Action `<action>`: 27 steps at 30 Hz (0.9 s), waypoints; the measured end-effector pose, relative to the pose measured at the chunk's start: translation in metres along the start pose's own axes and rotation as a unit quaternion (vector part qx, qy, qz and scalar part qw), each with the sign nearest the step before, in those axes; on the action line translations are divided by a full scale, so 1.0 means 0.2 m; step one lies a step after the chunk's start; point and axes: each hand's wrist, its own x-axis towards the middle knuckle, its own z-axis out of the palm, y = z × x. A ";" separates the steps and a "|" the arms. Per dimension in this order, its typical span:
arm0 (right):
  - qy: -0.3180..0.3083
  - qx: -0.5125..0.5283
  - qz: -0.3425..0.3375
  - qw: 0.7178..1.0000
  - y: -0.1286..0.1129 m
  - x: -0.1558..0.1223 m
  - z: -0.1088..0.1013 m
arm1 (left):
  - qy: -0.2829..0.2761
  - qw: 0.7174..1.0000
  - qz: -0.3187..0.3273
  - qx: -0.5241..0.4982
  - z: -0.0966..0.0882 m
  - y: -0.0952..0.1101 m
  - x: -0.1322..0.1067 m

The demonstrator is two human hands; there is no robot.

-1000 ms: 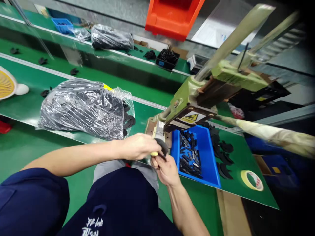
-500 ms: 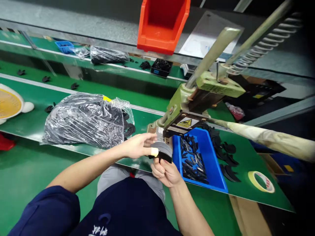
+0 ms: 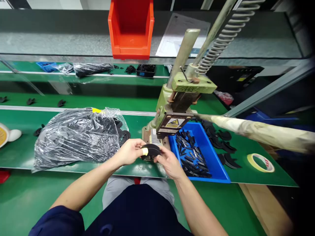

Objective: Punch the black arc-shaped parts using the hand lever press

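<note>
A black curved plastic piece [image 3: 151, 150] is held between my two hands at the front of the hand press. My left hand [image 3: 133, 151], with yellow tape around a fingertip, pinches its left end. The fingers of my right hand [image 3: 168, 161] grip its right end. Just behind the piece stands the green hand press [image 3: 172, 114], its base on the bench and a warning label on its ram block. A blue bin [image 3: 216, 167] of small black parts lies to the right of my right hand. To my left rests a clear plastic bag [image 3: 78, 137] full of black curved pieces.
The press's wrapped lever [image 3: 258, 131] reaches out to the right. Loose black curved pieces [image 3: 230, 160] and a tape roll [image 3: 261, 163] lie beyond the blue bin. An orange bin [image 3: 131, 46] sits on the shelf above. Several black parts [image 3: 31, 101] lie on the green belt behind.
My hands have brought the curved piece up to the press base. The left hand, earlier with fingers spread, now pinches its left end. The camera view has turned and shifted.
</note>
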 end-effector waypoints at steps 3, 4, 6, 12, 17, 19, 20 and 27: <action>0.062 -0.036 -0.029 0.997 -0.01 0.03 -0.01 | 0.008 1.000 0.005 0.008 0.00 -0.02 0.02; 0.079 -0.041 -0.034 0.995 0.00 0.04 -0.01 | 0.015 1.000 0.006 0.009 -0.01 -0.02 0.02; 0.105 -0.041 -0.040 0.993 0.01 0.06 0.00 | 0.029 0.999 0.007 0.011 -0.01 -0.03 0.03; 0.134 -0.037 -0.024 0.990 0.02 0.10 0.03 | 0.073 0.997 -0.016 -0.038 -0.04 -0.06 0.09; 0.185 -0.054 -0.023 0.981 -0.05 0.05 -0.09 | 0.125 0.989 -0.048 -0.069 -0.13 -0.10 0.21; 0.208 -0.061 -0.028 0.976 -0.08 0.01 -0.18 | 0.147 0.986 -0.049 -0.069 -0.18 -0.12 0.27; 0.224 -0.065 -0.031 0.972 -0.10 -0.01 -0.24 | 0.157 0.984 -0.048 -0.068 -0.22 -0.12 0.31; 0.370 -0.181 0.008 0.911 -0.13 -0.07 -0.66 | 0.240 0.968 -0.059 -0.037 -0.52 -0.12 0.66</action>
